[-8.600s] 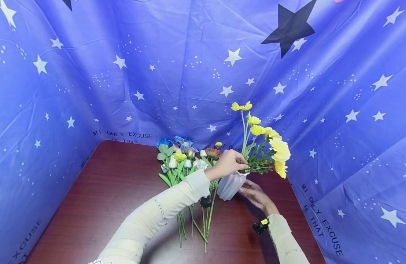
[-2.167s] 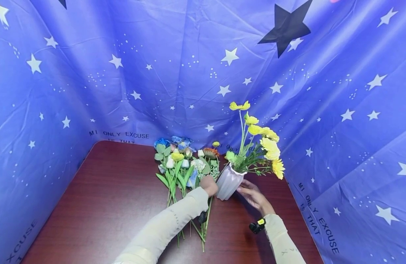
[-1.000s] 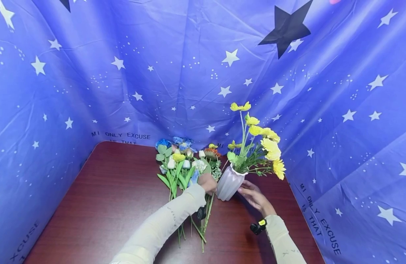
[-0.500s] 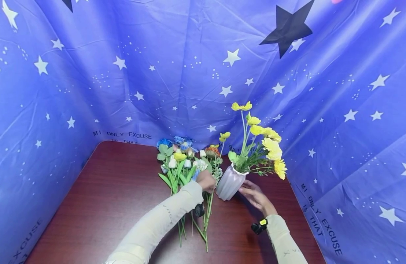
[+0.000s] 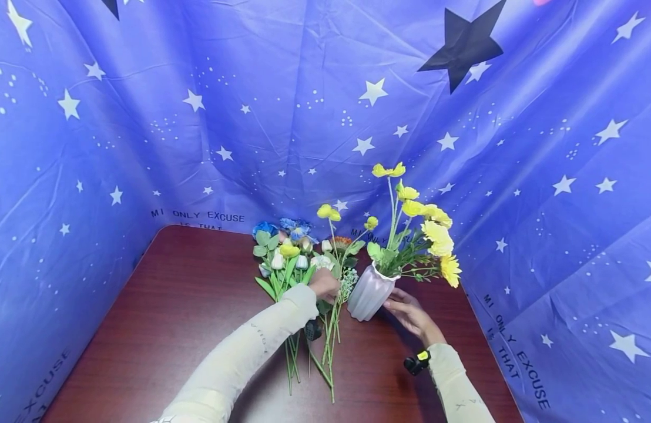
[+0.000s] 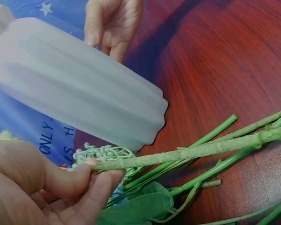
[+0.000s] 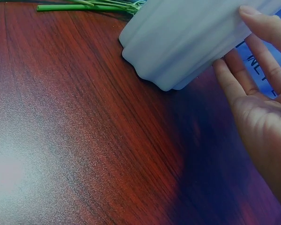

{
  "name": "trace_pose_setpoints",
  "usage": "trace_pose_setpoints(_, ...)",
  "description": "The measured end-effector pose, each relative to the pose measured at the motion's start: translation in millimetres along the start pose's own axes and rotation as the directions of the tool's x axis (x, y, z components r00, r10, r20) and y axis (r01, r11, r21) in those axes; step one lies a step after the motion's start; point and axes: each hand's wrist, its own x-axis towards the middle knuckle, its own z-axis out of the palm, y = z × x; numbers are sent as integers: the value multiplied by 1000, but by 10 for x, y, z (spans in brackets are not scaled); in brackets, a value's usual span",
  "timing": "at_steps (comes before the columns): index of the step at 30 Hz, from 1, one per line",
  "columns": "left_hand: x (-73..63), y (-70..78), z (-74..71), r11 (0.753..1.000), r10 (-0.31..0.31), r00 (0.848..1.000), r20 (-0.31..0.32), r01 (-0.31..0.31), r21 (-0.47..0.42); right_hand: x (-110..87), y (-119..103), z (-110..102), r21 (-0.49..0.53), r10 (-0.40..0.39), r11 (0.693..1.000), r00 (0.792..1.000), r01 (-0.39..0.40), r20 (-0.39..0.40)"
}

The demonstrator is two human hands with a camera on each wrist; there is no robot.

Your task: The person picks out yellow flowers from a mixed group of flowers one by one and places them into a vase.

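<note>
My left hand pinches a green flower stem between thumb and fingers, just left of the vase. Yellow blooms rise above that hand, over the pile of flowers. A pale fluted vase leans to the right, holding several yellow flowers and green leaves. My right hand touches the vase's right side. In the right wrist view, its thumb and fairly straight, spread fingers rest along the vase wall.
A pile of artificial flowers, with white tulips, blue blooms and an orange flower, lies left of the vase. Their loose stems point toward the table's front. A blue star-patterned cloth surrounds the dark red-brown table.
Earlier, my left hand was at the vase's mouth; it then went down to the flower pile. Since then it has lifted a yellow-flower stem and shifted left. My right hand stays at the vase.
</note>
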Motion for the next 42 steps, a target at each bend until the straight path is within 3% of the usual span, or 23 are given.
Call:
trace_pose_setpoints(8, 39, 22, -62, 998, -36, 999, 13, 37, -58, 12, -2, -13, -18, 5, 1000, 1000, -5, -21)
trace_pose_setpoints(22, 8, 62, -140, 991, -32, 998, 51, 38, -132, -2, 15, -2, -27, -3, 1000, 1000, 3, -14)
trace_pose_setpoints(32, -33, 132, -238, 975, -44, 998, 42, 52, -218, -6, 12, 11, -37, 5, 999, 999, -6, -33)
trace_pose_setpoints(42, -62, 191, -409, 993, 29, 999, 42, -24, -111, -5, 3, 19, 3, 8, 1000, 1000, -8, -30)
